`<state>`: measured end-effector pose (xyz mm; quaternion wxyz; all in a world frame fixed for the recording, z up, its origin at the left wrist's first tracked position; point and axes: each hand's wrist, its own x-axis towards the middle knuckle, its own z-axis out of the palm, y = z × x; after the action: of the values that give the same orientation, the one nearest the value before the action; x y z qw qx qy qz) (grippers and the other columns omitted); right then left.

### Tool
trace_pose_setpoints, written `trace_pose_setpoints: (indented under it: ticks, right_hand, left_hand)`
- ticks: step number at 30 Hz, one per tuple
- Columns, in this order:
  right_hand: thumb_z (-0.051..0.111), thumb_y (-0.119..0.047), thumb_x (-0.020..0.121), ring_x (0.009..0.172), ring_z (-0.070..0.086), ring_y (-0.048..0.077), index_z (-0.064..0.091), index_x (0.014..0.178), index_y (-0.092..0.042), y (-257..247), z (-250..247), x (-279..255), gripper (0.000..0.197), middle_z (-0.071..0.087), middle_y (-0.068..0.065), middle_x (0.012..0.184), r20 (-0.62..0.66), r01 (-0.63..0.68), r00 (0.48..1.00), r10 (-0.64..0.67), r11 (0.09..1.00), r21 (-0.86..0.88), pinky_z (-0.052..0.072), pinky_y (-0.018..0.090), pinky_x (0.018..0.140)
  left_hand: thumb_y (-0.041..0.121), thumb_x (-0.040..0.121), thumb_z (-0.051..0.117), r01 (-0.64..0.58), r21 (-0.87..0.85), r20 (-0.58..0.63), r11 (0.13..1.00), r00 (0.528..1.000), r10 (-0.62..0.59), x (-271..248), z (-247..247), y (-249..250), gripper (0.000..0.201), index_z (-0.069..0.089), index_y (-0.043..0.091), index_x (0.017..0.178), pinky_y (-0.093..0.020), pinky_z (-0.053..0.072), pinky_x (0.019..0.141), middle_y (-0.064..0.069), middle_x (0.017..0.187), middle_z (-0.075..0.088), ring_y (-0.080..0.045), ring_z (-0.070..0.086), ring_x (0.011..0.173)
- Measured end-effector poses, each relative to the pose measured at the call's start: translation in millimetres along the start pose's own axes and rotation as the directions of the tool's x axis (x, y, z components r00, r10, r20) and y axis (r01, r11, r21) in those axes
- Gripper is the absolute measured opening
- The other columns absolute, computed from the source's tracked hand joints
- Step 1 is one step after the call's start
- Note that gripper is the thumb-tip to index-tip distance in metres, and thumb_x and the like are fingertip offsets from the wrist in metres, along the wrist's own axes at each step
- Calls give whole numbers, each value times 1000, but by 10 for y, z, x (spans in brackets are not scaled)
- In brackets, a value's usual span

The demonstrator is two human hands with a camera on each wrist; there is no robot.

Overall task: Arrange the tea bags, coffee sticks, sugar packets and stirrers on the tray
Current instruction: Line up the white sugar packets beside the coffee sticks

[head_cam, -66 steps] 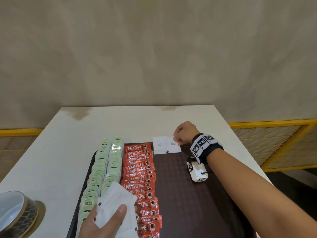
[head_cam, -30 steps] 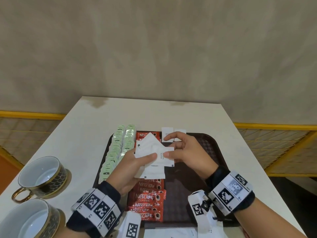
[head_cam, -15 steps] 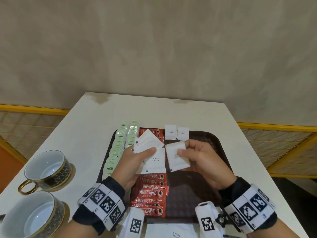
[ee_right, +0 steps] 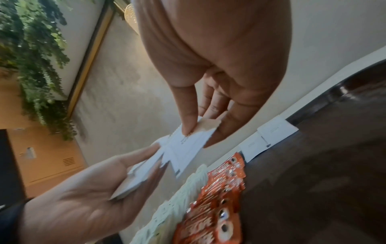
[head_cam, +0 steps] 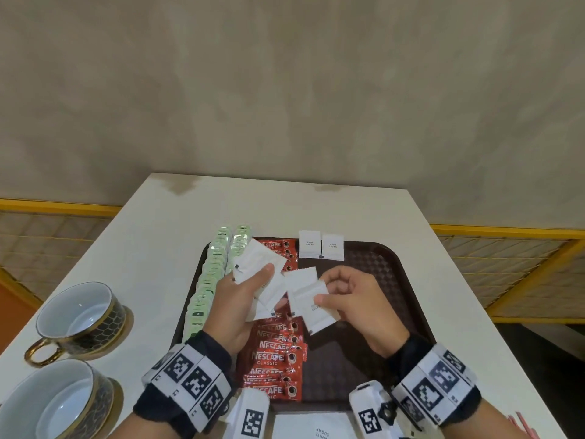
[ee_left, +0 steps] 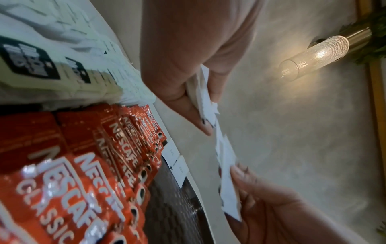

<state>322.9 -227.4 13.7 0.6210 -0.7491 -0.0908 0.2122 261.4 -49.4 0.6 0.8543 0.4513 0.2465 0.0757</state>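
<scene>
Peeling sugar packets off a fan, she works above the tray [head_cam: 408, 274]. Left to right: two cups [head_cam: 79, 315] on the bench [head_cam: 152, 248], tea bags [head_cam: 209, 289], coffee sticks [head_cam: 278, 353], two packets [head_cam: 321, 244] laid at the far rim. The left hand [head_cam: 235, 307] clamps the fan [head_cam: 258, 267] under its thumb; the right hand [head_cam: 354, 302] pinches a couple of packets [head_cam: 308, 301]. Best, I think, to slide one free and lay it square beside the placed pair. Only the wrist views show the wall lamp [ee_left: 315, 56] and hanging plant [ee_right: 35, 66]; only the head view shows the cups.
</scene>
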Motion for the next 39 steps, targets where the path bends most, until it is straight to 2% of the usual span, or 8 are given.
trace_pose_setpoints:
  ticks: [6, 8, 12, 17, 23, 29, 34, 39]
  right_hand:
    - [71, 7, 77, 79, 72, 26, 70, 79, -10, 117, -335, 724, 17, 74, 15, 88, -262, -97, 964, 45, 977, -190, 60, 39, 76]
    - [72, 4, 75, 82, 72, 28, 71, 75, -5, 189, -312, 963, 10, 74, 15, 86, -300, -158, 950, 85, 961, -229, 60, 44, 79]
    - [75, 2, 74, 90, 70, 29, 70, 74, -3, 261, -176, 1305, 8, 73, 15, 91, -357, -191, 930, 86, 944, -268, 59, 38, 82]
    - [77, -3, 79, 92, 65, 22, 72, 98, -3, 258, -100, 1537, 20, 69, 12, 102, -357, -247, 927, 116, 904, -348, 48, 23, 75]
    - [77, -5, 78, 100, 65, 25, 69, 106, -5, 260, -78, 1617, 29, 68, 12, 111, -351, -266, 930, 109, 858, -439, 50, 25, 78]
    - [81, -2, 72, 79, 59, 19, 62, 81, -12, 220, -163, 1621, 23, 65, 5, 89, -320, -221, 944, 83, 878, -425, 45, 25, 66]
    - [75, 13, 73, 61, 59, 18, 55, 63, -9, 163, -539, 1577, 31, 61, 9, 71, -289, -294, 922, 258, 952, -86, 44, 19, 40]
    - [76, 14, 71, 76, 68, 27, 60, 65, -7, 209, -639, 1614, 27, 68, 18, 87, -282, -314, 923, 263, 937, -155, 56, 28, 55]
  left_hand:
    - [12, 88, 64, -34, 75, -48, 997, 998, 38, 50, -152, -15, 23, 65, 15, 111, -46, 57, 79, -11, 101, 74, -31, 71, 90]
    - [14, 88, 65, -26, 105, -27, 994, 999, 29, 17, -174, -54, 24, 65, 14, 112, -44, 58, 74, -12, 99, 75, -31, 72, 86]
    - [13, 84, 69, -15, 121, -21, 993, 1000, 18, -36, -208, -118, 28, 65, 11, 112, -40, 60, 65, -13, 97, 74, -31, 73, 81]
    - [10, 84, 68, -3, 126, -52, 992, 999, 10, -58, -263, -113, 24, 67, 12, 107, -42, 60, 66, -14, 92, 75, -33, 72, 79]
    - [11, 82, 69, -2, 126, -66, 992, 998, 11, -52, -253, -96, 19, 67, 13, 102, -34, 58, 53, -13, 87, 75, -31, 72, 74]
    - [10, 82, 69, -5, 133, -54, 991, 998, 12, -37, -231, -128, 21, 67, 11, 103, -36, 58, 56, -13, 87, 75, -28, 73, 70]
    - [11, 83, 68, -4, 143, -42, 990, 999, 10, -33, -233, -107, 22, 67, 10, 105, -44, 60, 67, -14, 89, 75, -29, 72, 71]
    - [12, 83, 68, 5, 149, -42, 989, 999, 2, -47, -231, -107, 24, 67, 10, 107, -42, 60, 66, -14, 91, 75, -29, 73, 72]
